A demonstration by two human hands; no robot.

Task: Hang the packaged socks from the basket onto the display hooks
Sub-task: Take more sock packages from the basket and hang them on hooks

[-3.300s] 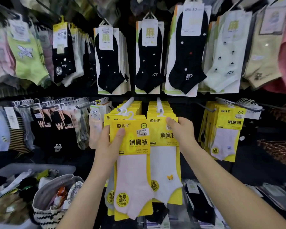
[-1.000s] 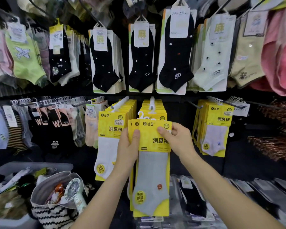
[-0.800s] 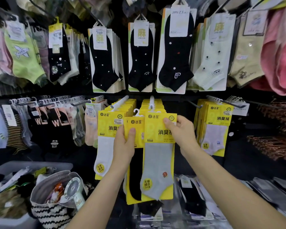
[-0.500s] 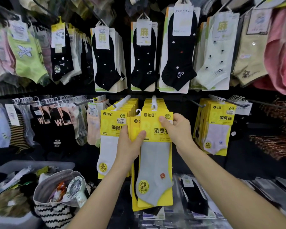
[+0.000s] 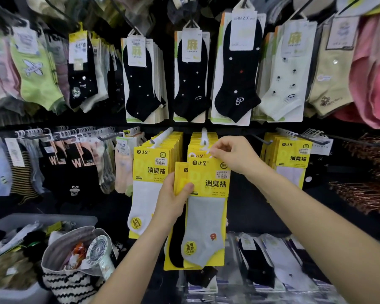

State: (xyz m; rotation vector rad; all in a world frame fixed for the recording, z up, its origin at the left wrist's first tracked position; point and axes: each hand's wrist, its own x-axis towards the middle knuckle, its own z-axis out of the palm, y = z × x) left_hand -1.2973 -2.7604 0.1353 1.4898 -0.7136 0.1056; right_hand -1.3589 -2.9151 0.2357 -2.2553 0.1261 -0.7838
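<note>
My left hand grips the sock packs by their left edge, just below the middle hook. My right hand pinches the front pack's top. Align its hanger with the hook tip, slide fully, then release.

A black-and-white zigzag woven bag stands open at lower left, with a white handheld fan leaning out of its mouth just beside an orange snack packet. Along the top row hang black ankle socks on white cards, a lime-green sock with an aeroplane motif to the left, a cream dotted sock and a pink garment to the right. Copper-coloured hangers bunch at the right edge, and clear-wrapped dark socks lie flat below.
</note>
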